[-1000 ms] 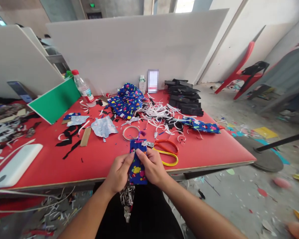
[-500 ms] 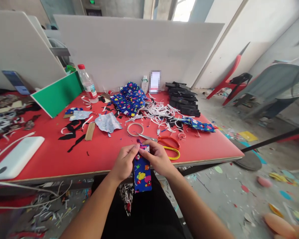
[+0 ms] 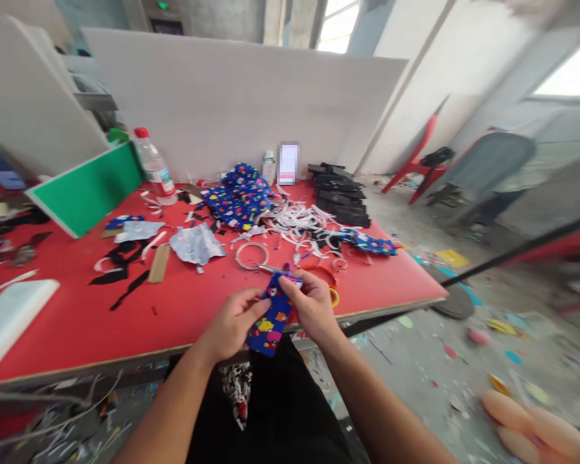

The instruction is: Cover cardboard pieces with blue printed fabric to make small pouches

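The left hand point(image 3: 234, 322) pinches the left edge of a small blue fabric piece printed with bright cartoon shapes point(image 3: 270, 316), thumb on top and fingers curled beneath it. The right hand point(image 3: 312, 306) grips the same piece at its upper right corner, thumb and forefinger closed on the cloth. The piece hangs tilted between both hands, over the near edge of the red table point(image 3: 183, 309), its lower end pointing toward the person's lap.

Just behind the right hand lie scissors with orange and yellow handles point(image 3: 326, 283), partly hidden by the fingers, with a thin pale ring point(image 3: 251, 255) beside their blades. Farther back sits a crumpled heap of the same blue printed fabric point(image 3: 239, 196), flanked by a tangle of white paper strips point(image 3: 297, 222) and a stack of black flat pieces point(image 3: 341, 193). To the left are a crumpled pale blue sheet point(image 3: 196, 243), black ribbon scraps point(image 3: 120, 267), a green board point(image 3: 84, 192) and a clear plastic bottle with a red cap point(image 3: 154, 167).
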Action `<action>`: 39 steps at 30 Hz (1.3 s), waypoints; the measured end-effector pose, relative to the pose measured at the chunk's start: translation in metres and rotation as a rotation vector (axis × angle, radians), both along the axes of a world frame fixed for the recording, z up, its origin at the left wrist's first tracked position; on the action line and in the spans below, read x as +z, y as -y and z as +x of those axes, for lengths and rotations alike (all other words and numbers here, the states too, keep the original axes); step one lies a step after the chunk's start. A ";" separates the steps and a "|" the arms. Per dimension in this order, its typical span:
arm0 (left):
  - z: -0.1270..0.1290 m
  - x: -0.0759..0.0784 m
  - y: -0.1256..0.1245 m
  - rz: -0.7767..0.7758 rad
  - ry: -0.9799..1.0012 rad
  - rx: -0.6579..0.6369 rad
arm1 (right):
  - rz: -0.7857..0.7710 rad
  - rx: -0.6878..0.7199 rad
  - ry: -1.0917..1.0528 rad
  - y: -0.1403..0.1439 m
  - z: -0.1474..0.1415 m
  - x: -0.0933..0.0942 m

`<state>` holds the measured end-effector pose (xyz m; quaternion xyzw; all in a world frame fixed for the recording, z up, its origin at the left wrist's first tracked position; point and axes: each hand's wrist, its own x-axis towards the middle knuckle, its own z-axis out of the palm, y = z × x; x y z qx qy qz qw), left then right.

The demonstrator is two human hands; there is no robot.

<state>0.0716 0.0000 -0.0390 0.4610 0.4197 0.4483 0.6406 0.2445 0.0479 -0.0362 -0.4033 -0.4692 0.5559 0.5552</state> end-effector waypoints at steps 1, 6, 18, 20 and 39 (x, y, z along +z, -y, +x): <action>-0.002 -0.001 -0.002 -0.010 0.018 -0.003 | 0.029 -0.040 0.023 -0.008 0.009 0.007; -0.010 0.004 -0.009 -0.056 0.114 0.013 | 0.171 -0.410 0.064 -0.084 0.106 0.045; -0.008 0.008 -0.009 -0.088 0.166 0.065 | -0.210 -0.469 1.010 -0.160 0.247 0.013; -0.008 0.007 -0.009 -0.095 0.166 0.068 | -0.200 -0.385 1.177 -0.165 0.256 0.019; -0.006 0.011 -0.009 -0.116 0.164 0.107 | -0.027 0.128 1.751 -0.196 0.240 0.054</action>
